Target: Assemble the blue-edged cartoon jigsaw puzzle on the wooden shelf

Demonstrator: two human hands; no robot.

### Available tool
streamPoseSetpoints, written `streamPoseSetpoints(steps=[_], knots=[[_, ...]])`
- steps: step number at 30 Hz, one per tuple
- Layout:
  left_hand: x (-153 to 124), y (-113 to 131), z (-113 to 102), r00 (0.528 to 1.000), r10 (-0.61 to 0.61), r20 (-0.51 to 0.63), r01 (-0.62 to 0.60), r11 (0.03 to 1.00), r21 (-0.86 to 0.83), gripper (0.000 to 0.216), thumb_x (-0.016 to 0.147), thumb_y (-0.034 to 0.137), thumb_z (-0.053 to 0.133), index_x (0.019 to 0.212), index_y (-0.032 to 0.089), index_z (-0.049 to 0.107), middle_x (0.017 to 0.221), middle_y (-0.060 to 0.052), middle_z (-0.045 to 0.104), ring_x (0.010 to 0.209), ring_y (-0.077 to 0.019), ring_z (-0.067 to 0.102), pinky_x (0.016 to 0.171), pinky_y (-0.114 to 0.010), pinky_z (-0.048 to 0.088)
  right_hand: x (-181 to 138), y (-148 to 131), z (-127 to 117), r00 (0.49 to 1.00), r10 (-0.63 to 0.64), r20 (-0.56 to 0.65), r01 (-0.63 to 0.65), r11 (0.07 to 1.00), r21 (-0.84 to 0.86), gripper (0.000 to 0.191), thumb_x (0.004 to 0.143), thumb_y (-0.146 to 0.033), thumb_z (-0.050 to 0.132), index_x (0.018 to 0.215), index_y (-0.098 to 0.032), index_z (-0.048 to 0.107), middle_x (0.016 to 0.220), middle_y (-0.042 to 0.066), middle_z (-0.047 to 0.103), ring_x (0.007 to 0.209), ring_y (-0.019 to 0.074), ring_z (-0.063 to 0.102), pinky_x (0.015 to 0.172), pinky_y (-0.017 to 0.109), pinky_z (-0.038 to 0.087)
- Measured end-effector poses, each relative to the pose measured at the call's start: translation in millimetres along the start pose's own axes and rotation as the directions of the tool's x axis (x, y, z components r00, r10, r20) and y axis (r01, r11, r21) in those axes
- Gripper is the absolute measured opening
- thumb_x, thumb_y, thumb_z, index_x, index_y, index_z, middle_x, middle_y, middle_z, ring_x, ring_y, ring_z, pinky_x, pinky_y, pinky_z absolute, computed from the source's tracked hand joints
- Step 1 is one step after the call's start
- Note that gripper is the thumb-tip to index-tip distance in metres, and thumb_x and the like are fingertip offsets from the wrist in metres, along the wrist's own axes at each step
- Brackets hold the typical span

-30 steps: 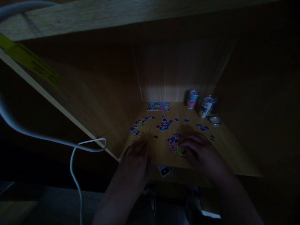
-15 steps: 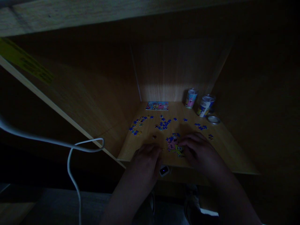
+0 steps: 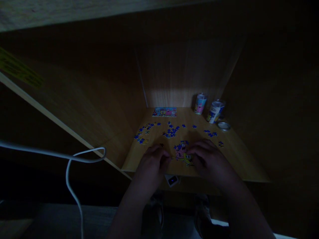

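A partly joined pink, yellow and blue puzzle cluster (image 3: 181, 152) lies near the front of the wooden desk (image 3: 239, 159). My left hand (image 3: 153, 162) rests just left of it, fingers curled with the tips pinched by the cluster's left edge; what they hold is too dark to see. My right hand (image 3: 209, 159) lies on the cluster's right side, fingers bent down onto the pieces. Loose blue pieces (image 3: 171, 131) are scattered behind, with another group (image 3: 143, 132) at the left.
A picture card (image 3: 164, 112) lies at the back. Two printed tins (image 3: 200, 103) (image 3: 214, 111) and a round lid (image 3: 223, 125) stand back right. Wooden walls close in the desk. A white cable (image 3: 69, 159) hangs left. A small lit device (image 3: 172, 180) sits below the front edge.
My left hand has moved right from the desk's front left to the edge of the joined cluster. My right hand has stayed on the cluster. The view has shifted slightly.
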State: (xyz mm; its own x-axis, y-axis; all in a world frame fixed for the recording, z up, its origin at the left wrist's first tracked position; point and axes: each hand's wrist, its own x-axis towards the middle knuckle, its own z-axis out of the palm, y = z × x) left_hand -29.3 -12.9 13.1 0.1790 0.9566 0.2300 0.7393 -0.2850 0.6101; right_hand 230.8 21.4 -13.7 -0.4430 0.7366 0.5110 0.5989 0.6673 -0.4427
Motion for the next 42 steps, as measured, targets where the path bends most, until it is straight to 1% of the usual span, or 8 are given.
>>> streamPoseSetpoints(steps=[4,10,12,17,23,29,42], knots=[[3,-6,-1,1.0,0.016,0.013,-0.015,0.999,-0.038,0.014,0.097,0.01,0.076,0.093,0.023,0.075,0.104,-0.005,0.075,0.106,-0.0258,0.072,0.096,-0.041,0.056,1,-1,0,1.0,0.001,0.003,-0.001,1.0,-0.008,0.033,0.097,-0.005,0.064,0.114,-0.029,0.078,0.12,0.004,0.081,0.114,0.0264,0.071,0.102,0.05,0.059],[3,-14,2,0.999,-0.002,-0.043,0.0,0.999,-0.037,0.013,0.097,0.011,0.076,0.099,0.024,0.077,0.112,-0.005,0.074,0.112,-0.0264,0.073,0.102,-0.044,0.057,-1,2,1,1.0,0.007,0.01,-0.007,1.0,-0.015,0.033,0.097,-0.005,0.064,0.115,-0.03,0.077,0.119,0.003,0.08,0.113,0.0256,0.07,0.102,0.049,0.059],[3,-15,3,0.999,-0.002,-0.047,0.0,1.0,-0.028,0.013,0.098,0.012,0.076,0.099,0.024,0.078,0.11,-0.005,0.075,0.11,-0.0263,0.073,0.101,-0.044,0.057,-1,3,2,1.0,0.006,0.003,-0.006,1.0,-0.019,0.031,0.098,-0.006,0.064,0.114,-0.03,0.077,0.12,0.003,0.08,0.115,0.0258,0.07,0.102,0.048,0.059],[6,-15,5,0.999,0.003,-0.051,-0.004,1.0,-0.019,0.013,0.097,0.012,0.077,0.099,0.025,0.078,0.108,-0.005,0.075,0.109,-0.0264,0.074,0.1,-0.045,0.058,-1,3,2,1.0,-0.01,-0.001,0.01,1.0,-0.023,0.031,0.099,-0.008,0.062,0.115,-0.03,0.077,0.122,0.003,0.08,0.116,0.0256,0.07,0.104,0.048,0.058],[9,-13,6,0.999,-0.015,-0.031,0.014,1.0,-0.027,0.013,0.097,0.011,0.076,0.096,0.024,0.076,0.108,-0.004,0.075,0.109,-0.0262,0.073,0.098,-0.043,0.057,-1,2,2,1.0,0.012,0.006,-0.012,1.0,-0.025,0.03,0.098,-0.007,0.064,0.112,-0.03,0.078,0.119,0.002,0.081,0.114,0.0252,0.07,0.103,0.048,0.058],[12,-11,10,0.998,0.002,-0.061,-0.003,1.0,-0.017,0.011,0.1,0.014,0.077,0.099,0.025,0.077,0.107,-0.004,0.076,0.108,-0.026,0.072,0.098,-0.043,0.056,0,0,1,1.0,0.011,0.01,-0.011,1.0,-0.015,0.029,0.099,-0.007,0.062,0.112,-0.028,0.077,0.12,0.003,0.081,0.114,0.0254,0.07,0.103,0.048,0.057],[11,-8,13,0.996,0.024,-0.081,-0.02,0.998,0.053,0.01,0.102,0.017,0.075,0.103,0.026,0.078,0.108,-0.004,0.076,0.107,-0.0266,0.073,0.097,-0.044,0.057,0,4,2,1.0,-0.004,0.023,0.004,1.0,-0.023,0.033,0.096,-0.005,0.064,0.114,-0.03,0.076,0.12,0.002,0.081,0.114,0.0255,0.07,0.102,0.048,0.057]])
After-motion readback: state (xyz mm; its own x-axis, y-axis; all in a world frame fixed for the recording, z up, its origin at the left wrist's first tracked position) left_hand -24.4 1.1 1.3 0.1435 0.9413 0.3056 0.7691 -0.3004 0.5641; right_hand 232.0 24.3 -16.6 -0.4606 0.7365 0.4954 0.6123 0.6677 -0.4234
